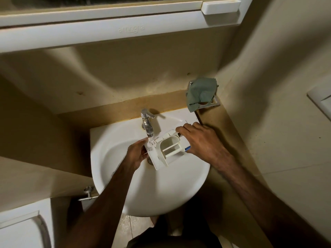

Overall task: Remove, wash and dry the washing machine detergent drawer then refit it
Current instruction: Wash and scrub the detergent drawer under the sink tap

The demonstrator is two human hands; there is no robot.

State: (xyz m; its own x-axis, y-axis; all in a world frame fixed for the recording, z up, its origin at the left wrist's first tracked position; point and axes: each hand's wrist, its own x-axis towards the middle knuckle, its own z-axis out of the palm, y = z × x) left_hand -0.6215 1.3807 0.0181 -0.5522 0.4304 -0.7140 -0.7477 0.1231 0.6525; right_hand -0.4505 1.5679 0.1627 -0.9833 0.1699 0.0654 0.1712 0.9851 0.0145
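The white detergent drawer [165, 149] hangs over the white sink [114, 179], just under the chrome tap [147, 122]. Its front panel faces left and its open compartments face up. My left hand [137, 154] grips the front panel end. My right hand [198, 138] grips the rear end from above, fingers curled over the edge. A small blue part [187, 149] shows under my right palm. I cannot tell whether water runs from the tap.
A green cloth [201, 93] lies over a metal soap holder on the wall at the back right. A beige ledge runs behind the sink. A white cabinet [107, 18] hangs overhead. A chrome valve [87, 192] sits low on the left wall.
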